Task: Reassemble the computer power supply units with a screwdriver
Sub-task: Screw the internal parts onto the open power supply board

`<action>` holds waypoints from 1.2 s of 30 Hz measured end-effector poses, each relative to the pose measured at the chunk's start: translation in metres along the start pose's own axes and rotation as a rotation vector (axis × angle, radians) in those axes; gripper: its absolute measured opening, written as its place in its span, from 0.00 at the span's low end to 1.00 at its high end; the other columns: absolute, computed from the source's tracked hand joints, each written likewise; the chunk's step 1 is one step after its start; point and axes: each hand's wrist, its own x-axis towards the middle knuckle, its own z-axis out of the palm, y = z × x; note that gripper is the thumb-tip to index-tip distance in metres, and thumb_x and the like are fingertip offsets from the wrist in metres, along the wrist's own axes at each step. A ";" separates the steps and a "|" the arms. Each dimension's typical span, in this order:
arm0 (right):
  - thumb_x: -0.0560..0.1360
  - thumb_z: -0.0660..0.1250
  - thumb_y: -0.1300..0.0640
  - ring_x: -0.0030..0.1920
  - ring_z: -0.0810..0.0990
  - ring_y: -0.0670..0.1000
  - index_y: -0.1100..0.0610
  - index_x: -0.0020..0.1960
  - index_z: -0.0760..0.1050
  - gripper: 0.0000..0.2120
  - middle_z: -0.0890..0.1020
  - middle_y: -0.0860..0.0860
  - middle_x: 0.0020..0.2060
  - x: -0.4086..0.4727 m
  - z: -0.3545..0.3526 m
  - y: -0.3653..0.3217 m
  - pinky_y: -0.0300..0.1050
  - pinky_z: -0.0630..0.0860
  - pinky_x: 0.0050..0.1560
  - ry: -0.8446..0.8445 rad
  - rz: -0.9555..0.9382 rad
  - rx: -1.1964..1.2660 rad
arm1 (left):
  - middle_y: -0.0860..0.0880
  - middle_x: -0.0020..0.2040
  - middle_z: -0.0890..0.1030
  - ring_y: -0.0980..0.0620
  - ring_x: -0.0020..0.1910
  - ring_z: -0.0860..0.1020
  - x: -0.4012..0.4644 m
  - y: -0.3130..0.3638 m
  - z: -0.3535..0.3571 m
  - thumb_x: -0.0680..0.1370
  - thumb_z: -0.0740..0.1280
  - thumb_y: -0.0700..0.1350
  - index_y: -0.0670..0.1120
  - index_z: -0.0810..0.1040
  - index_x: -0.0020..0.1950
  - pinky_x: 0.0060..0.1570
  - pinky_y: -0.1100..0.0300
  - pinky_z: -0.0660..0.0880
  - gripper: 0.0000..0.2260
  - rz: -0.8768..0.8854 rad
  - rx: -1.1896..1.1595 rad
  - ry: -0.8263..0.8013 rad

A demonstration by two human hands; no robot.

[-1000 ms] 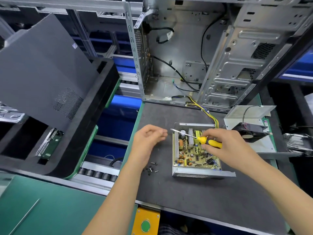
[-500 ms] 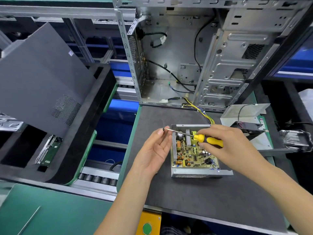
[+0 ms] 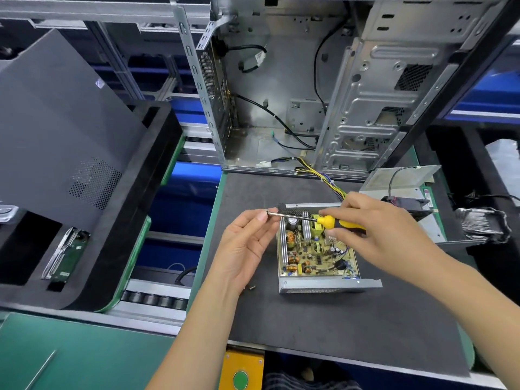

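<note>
Raised left hand (image 3: 247,243) now pinches screwdriver (image 3: 323,220) tip, right hand (image 3: 377,235) gripping handle

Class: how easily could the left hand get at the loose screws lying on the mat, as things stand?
Probably easily. The left hand is raised at the screwdriver tip, and the screws lie on the mat just below its wrist, with nothing over them. It would first have to let go of the tip.
</note>
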 end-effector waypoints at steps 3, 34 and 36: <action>0.76 0.58 0.41 0.39 0.73 0.43 0.45 0.63 0.74 0.19 0.75 0.38 0.40 0.006 -0.005 0.001 0.51 0.75 0.41 -0.078 -0.016 0.063 | 0.43 0.45 0.85 0.51 0.46 0.84 0.004 0.002 -0.004 0.72 0.68 0.36 0.40 0.83 0.43 0.46 0.62 0.80 0.04 0.053 0.066 -0.006; 0.72 0.70 0.49 0.46 0.77 0.37 0.43 0.48 0.76 0.06 0.78 0.36 0.43 0.019 -0.025 0.001 0.43 0.78 0.44 -0.294 -0.185 -0.020 | 0.46 0.41 0.85 0.52 0.40 0.82 -0.017 -0.004 -0.051 0.75 0.72 0.37 0.45 0.84 0.46 0.44 0.64 0.77 0.03 0.078 0.804 0.044; 0.73 0.67 0.45 0.47 0.76 0.38 0.41 0.51 0.74 0.07 0.76 0.36 0.44 0.020 -0.025 -0.006 0.40 0.75 0.42 -0.317 -0.245 -0.163 | 0.49 0.37 0.83 0.53 0.36 0.79 -0.018 -0.006 -0.053 0.74 0.73 0.36 0.48 0.84 0.42 0.41 0.66 0.75 0.07 0.069 0.963 0.020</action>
